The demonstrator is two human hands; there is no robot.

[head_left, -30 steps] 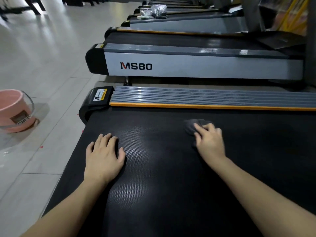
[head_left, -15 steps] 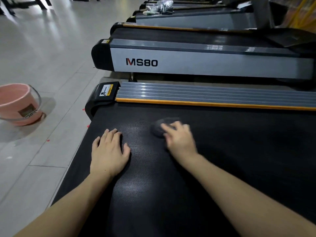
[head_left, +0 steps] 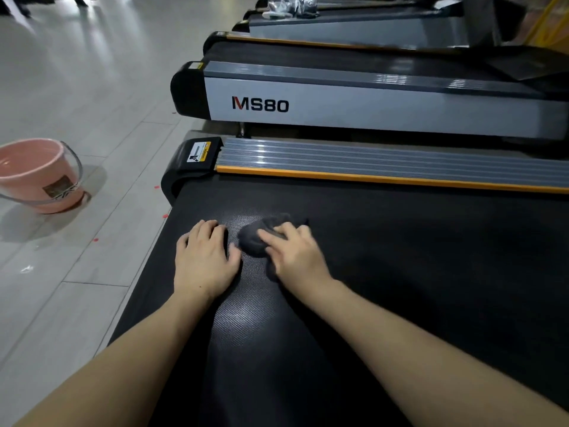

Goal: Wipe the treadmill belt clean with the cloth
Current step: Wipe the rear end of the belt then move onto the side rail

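The black textured treadmill belt (head_left: 415, 257) fills the lower part of the view. A dark grey crumpled cloth (head_left: 254, 238) lies on it near the belt's left end. My right hand (head_left: 295, 254) presses down on the cloth, fingers spread over it, with the cloth bulging out past the fingertips to the left. My left hand (head_left: 204, 257) rests flat on the belt just left of the cloth, palm down, fingers together, holding nothing. The thumb of that hand nearly touches the cloth.
A grey ribbed side rail with an orange strip (head_left: 385, 177) runs along the belt's far edge. Beyond it stands another treadmill marked MS80 (head_left: 338, 103), with more behind. A pink bucket (head_left: 40, 177) sits on the tiled floor (head_left: 77, 87) at the left.
My right hand has slid the cloth leftward along the belt until it sits next to my left hand. The left hand has stayed planted on the belt.
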